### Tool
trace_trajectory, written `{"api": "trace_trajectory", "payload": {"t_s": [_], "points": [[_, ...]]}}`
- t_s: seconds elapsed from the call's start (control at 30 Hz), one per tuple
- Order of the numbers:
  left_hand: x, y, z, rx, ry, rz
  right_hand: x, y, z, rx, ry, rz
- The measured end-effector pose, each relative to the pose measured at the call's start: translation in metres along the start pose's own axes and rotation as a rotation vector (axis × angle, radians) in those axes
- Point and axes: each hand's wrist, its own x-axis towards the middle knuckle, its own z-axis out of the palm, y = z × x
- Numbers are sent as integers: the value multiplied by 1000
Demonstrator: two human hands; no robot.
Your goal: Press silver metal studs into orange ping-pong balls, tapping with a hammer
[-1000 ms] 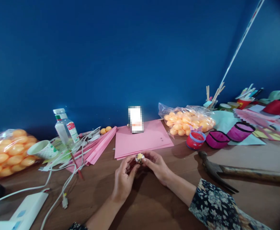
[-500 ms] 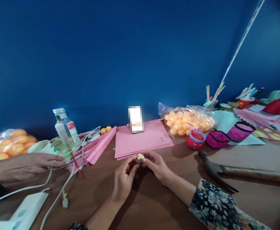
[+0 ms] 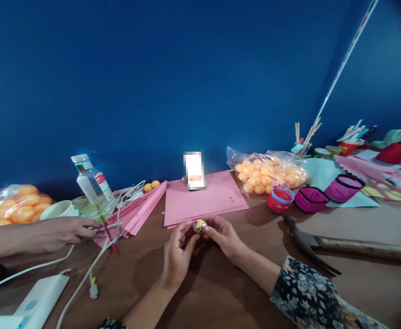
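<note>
Both my hands meet over the brown table, just in front of a stack of pink paper sheets [image 3: 203,198]. Between their fingertips sits a small round ball [image 3: 199,225], orange with dark and shiny speckles. My left hand [image 3: 176,256] pinches it from the left with curled fingers. My right hand [image 3: 225,237], in a dark floral sleeve, grips it from the right.
Another person's hand [image 3: 54,233] reaches in from the left onto white cables [image 3: 83,274] and pink strips. Nearby are a tilted plastic bottle [image 3: 90,180], a paper cup [image 3: 60,210], bags of orange balls [image 3: 270,173], small paper baskets [image 3: 310,198], a hammer [image 3: 323,246] and a power bank [image 3: 35,304].
Another person's hand came in from the left and now rests on the cables by the pink strips; the bottle has tipped slightly left. My hands keep the ball in place.
</note>
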Motion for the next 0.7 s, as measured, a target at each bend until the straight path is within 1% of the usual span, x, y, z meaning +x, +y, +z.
{"api": "trace_trajectory", "payload": {"t_s": [0.23,0.33,0.4,0.57,0.63,0.7], "points": [[0,-1,0,39,-6,11,0,0,0,-8,-12,-18],[1,1,0,10,7,0,0,-1,-1,-5,-20,-14],[2,3,0,-40,15,-37,1,-1,-1,6,-22,-20],[6,3,-1,-184,-21,-220,1,1,0,-24,-50,-77],[6,1,-2,-186,-27,-244,1,3,1,-46,-66,-98],[7,-1,-3,-161,-26,-223,1,5,0,-57,-74,-104]]}}
